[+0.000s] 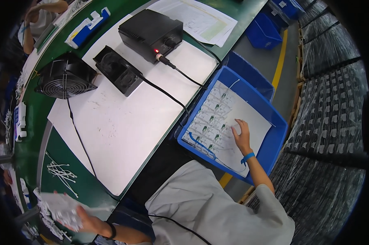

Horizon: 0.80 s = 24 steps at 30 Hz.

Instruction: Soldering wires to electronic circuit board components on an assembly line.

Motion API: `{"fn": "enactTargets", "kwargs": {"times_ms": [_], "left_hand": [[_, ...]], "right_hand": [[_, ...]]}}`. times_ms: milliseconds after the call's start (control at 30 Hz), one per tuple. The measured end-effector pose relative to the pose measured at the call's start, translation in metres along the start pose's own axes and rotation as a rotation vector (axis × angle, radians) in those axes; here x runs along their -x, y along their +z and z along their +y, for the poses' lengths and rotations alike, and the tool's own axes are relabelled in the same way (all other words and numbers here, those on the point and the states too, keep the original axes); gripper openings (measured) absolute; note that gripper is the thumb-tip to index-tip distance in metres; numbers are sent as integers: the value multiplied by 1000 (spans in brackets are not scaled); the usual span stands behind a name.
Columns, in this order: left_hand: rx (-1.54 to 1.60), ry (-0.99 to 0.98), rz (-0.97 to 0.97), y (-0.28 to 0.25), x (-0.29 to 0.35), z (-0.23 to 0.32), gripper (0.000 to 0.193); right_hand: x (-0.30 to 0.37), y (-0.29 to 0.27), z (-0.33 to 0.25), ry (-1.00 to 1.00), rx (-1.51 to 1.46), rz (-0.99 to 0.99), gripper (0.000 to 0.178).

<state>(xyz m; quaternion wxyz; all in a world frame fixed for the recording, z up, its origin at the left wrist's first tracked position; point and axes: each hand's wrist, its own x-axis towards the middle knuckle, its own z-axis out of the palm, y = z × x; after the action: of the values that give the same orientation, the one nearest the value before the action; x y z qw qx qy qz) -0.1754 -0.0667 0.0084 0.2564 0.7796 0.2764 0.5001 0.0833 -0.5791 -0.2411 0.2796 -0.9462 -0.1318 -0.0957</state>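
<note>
At the lower left my left hand (86, 220), blurred by motion, has its fingers round a translucent plastic bag (66, 206) with white pieces in it. Loose white cable-like pieces (62, 173) lie on the green table beside it. My right hand (242, 135), a blue band (247, 157) at its wrist, hovers over the blue bin (274, 152) with thumb and fingers apart; I see nothing between them. Inside the bin, rows of small white parts with green bits (211, 118) rest on a white sheet (258, 118).
A black fan (66, 77), a black device (118, 70) with round openings and a black box (149, 32) with a red light stand on the table. Their cables run towards me. Papers (205, 20) lie behind. Film-wrapped stacks (329, 114) rise at the right. Another person (39, 20) sits far left.
</note>
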Motion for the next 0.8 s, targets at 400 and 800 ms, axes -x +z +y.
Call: {"fn": "enactTargets", "kwargs": {"times_ms": [400, 800], "left_hand": [[549, -309, -1233, 215, 198, 182, 85], [434, -659, -1491, 343, 481, 151, 94]], "right_hand": [[68, -71, -104, 165, -1047, 28, 90], [102, -58, 67, 1000, -854, -249, 21]]}}
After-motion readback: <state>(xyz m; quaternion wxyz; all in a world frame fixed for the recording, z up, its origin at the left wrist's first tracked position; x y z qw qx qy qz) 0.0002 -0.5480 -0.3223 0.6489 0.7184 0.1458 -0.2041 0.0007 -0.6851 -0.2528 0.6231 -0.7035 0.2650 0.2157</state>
